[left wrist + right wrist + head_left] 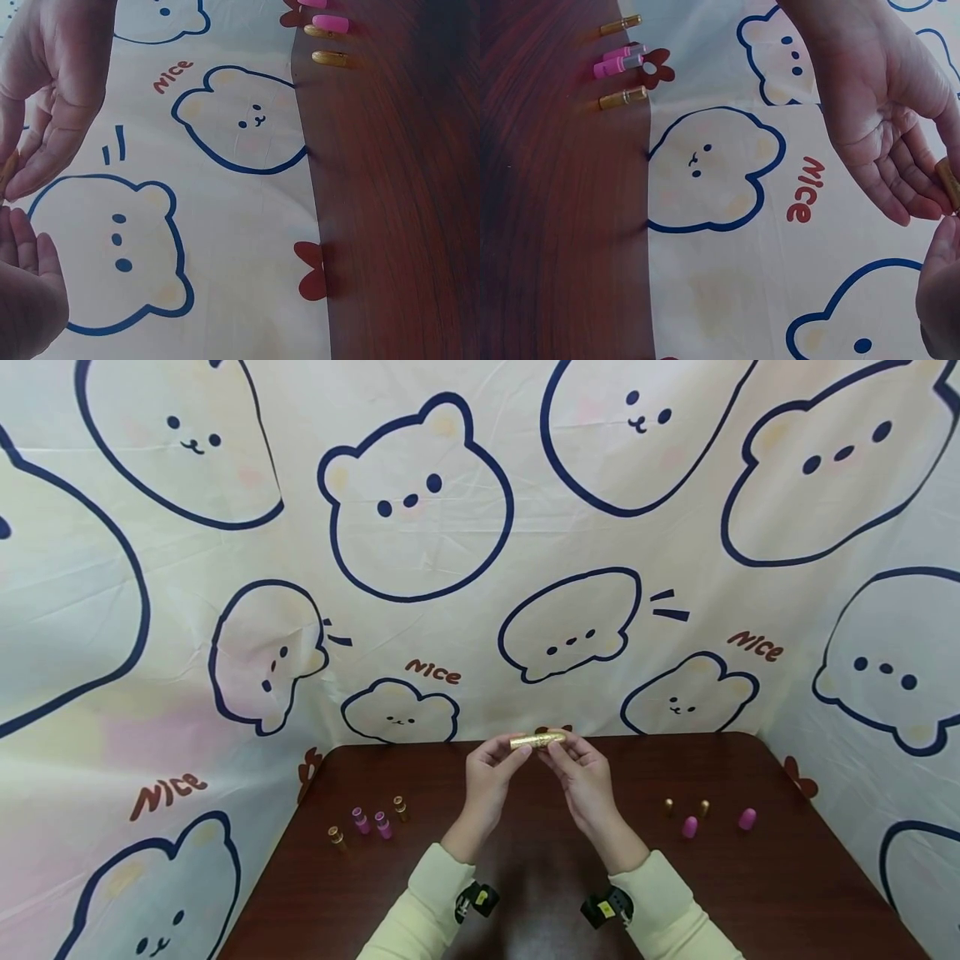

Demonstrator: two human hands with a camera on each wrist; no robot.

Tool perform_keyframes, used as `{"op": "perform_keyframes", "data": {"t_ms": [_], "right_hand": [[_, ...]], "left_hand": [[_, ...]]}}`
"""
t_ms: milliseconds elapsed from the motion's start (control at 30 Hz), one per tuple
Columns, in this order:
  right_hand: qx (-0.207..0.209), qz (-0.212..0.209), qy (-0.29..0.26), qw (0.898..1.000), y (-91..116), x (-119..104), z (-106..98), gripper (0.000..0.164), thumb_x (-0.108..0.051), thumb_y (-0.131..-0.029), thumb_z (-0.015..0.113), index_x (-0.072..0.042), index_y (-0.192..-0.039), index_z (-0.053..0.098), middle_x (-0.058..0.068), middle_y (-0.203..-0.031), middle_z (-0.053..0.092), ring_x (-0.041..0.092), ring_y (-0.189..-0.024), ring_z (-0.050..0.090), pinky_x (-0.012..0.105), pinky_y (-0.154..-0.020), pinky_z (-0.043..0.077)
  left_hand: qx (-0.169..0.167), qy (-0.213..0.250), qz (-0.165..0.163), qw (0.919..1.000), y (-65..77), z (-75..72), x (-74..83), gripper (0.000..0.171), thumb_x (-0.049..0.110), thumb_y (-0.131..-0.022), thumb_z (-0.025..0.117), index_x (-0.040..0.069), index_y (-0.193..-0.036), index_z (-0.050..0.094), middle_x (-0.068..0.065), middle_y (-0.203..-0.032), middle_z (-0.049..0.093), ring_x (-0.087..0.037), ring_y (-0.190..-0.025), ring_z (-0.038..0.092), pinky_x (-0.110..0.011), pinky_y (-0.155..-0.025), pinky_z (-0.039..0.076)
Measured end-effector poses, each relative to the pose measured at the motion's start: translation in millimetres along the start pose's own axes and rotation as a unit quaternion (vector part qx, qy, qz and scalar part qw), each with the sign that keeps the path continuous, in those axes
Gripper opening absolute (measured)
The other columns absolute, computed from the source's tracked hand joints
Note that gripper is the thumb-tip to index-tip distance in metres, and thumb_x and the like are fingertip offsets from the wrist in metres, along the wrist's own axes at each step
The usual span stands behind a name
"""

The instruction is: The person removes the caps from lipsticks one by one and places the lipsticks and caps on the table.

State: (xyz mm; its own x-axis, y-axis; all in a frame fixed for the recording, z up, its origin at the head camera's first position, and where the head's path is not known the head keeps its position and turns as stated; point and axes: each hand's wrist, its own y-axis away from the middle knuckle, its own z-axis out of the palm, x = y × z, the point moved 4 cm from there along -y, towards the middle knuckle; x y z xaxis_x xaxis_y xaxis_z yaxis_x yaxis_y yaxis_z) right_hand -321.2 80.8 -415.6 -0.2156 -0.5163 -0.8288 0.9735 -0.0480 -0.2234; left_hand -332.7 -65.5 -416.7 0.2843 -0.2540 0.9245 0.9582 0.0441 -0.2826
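A shiny gold lipstick tube lies level between both hands, above the far edge of the table. The left hand pinches its left end between thumb and fingers, and the right hand pinches the right end. In the right wrist view, the gold tube shows at the right edge, gripped by the left hand from above, with the right hand below. The left wrist view catches only a sliver of it, beside the right hand. Fingers hide both tube ends.
On the table's left stand uncapped lipstick tubes, gold and pink. Caps stand on the right, gold and pink. The dark brown table meets a bear-print cloth behind and at both sides.
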Motion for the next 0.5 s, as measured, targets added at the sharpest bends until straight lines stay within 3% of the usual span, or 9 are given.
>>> {"op": "perform_keyframes", "data": {"t_ms": [233,500], "right_hand": [[0.018,-0.007,-0.002,1.000,-3.9,-7.6,-8.8,0.019,-0.008,-0.093,0.065,0.000,-0.110,0.064,0.006,-0.100,0.066,0.015,-0.095,0.066,0.032,-0.089,0.051],[0.018,0.003,-0.007,1.000,-4.5,-8.5,-11.5,0.012,-0.007,-0.093,0.064,-0.005,-0.105,0.066,0.006,-0.100,0.066,0.015,-0.095,0.065,0.036,-0.092,0.049]], "left_hand": [[0.028,0.019,0.011,0.9994,-0.8,-12.8,3.9,0.019,0.006,-0.087,0.072,-0.006,-0.102,0.069,-0.005,-0.090,0.070,-0.015,-0.082,0.063,-0.027,-0.081,0.052],[0.030,0.018,0.013,0.9993,0.2,-20.9,5.3,0.021,0.010,-0.087,0.073,-0.004,-0.102,0.069,-0.008,-0.095,0.069,-0.018,-0.086,0.063,-0.029,-0.082,0.052]]}}
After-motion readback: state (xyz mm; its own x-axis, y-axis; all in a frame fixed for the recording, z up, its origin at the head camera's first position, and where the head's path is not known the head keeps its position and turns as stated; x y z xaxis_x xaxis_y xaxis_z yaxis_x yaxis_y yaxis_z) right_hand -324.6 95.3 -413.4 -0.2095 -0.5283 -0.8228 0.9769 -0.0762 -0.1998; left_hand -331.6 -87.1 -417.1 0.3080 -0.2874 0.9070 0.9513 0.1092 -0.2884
